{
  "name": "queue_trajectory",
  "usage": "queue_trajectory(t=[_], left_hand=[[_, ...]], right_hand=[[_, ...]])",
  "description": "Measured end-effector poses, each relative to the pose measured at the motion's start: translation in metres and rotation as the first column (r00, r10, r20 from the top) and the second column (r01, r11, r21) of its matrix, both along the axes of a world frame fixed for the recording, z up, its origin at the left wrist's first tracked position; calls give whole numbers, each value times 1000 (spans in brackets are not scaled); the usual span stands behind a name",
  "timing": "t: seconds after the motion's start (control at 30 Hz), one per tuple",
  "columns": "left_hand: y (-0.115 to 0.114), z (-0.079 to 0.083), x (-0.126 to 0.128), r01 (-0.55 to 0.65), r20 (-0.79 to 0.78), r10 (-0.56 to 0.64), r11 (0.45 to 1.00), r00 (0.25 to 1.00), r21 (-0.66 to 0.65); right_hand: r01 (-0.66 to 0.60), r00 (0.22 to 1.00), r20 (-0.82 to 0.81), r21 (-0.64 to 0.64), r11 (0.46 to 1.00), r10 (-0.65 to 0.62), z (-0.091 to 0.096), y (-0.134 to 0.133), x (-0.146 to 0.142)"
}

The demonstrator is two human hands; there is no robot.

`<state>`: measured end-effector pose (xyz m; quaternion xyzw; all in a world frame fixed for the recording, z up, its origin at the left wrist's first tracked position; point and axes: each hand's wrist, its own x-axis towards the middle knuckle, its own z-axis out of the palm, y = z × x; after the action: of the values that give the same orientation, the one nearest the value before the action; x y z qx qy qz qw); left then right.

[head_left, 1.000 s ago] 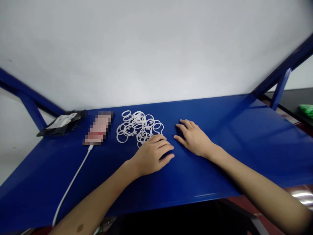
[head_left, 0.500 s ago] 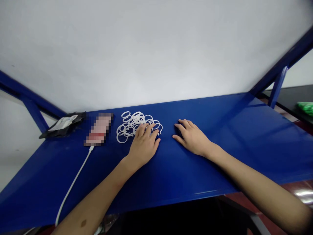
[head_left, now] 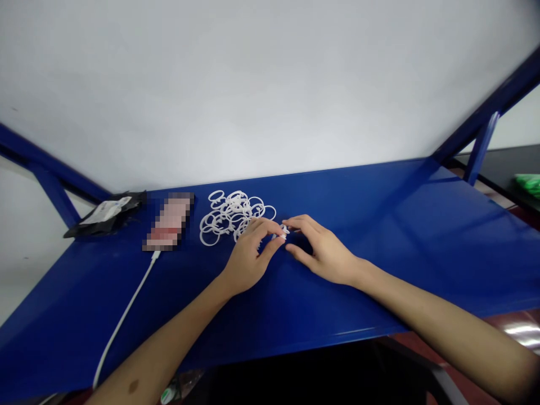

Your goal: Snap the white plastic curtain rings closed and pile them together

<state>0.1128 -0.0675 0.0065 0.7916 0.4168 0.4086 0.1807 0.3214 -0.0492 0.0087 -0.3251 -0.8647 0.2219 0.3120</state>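
Observation:
A heap of white plastic rings [head_left: 230, 216] lies on the blue table [head_left: 379, 236] near its back edge. My left hand [head_left: 248, 256] sits at the right side of the heap, its fingers pinched on one white ring [head_left: 283, 232]. My right hand [head_left: 323, 247] has come in from the right, and its fingertips meet the same ring. Both hands hover just above the table surface, close together.
A phone [head_left: 169, 228] lies left of the rings with a white cable [head_left: 122, 320] running toward the table's front edge. A black packet [head_left: 105, 214] sits at the back left corner. Blue frame struts rise at both sides. A green object [head_left: 529, 183] lies on a dark surface at far right.
My left hand reached into the heap, then drew back to the right with one ring pinched. My right hand lifted off the table and moved left to meet it.

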Motion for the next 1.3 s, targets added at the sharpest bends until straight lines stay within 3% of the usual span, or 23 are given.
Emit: queue_trajectory(t=[0.17,0.23,0.43,0.6,0.87,1.07,1.2,1.3], left_hand=[[0,-1,-3,122,197,-71,957,978,-262],[-1,-1,-3,135,219,-67,941,973,-310],[-2,-3,-2,42,124,-15,975,992,-218],[0,-2,-4,40,129,-20,986,992,-160],[2,6,-4,-19,36,18,1000,999,24],[1,4,-1,-119,-44,124,988,991,101],[-3,2,2,-157,-76,167,980,983,125],[-2,0,0,-132,-108,150,979,983,154]], right_hand=[[61,989,-133,-64,996,-69,0,-1,-1],[67,981,-176,-101,993,-84,0,-1,-1],[52,982,-174,-112,992,-71,0,-3,0],[-33,980,-198,-137,990,6,3,-2,2],[-96,960,-280,-389,916,-18,0,-1,0],[-72,986,-168,-280,957,25,3,-1,2],[-118,987,-116,-90,989,107,2,-2,6],[-183,981,-67,7,983,183,0,0,6]])
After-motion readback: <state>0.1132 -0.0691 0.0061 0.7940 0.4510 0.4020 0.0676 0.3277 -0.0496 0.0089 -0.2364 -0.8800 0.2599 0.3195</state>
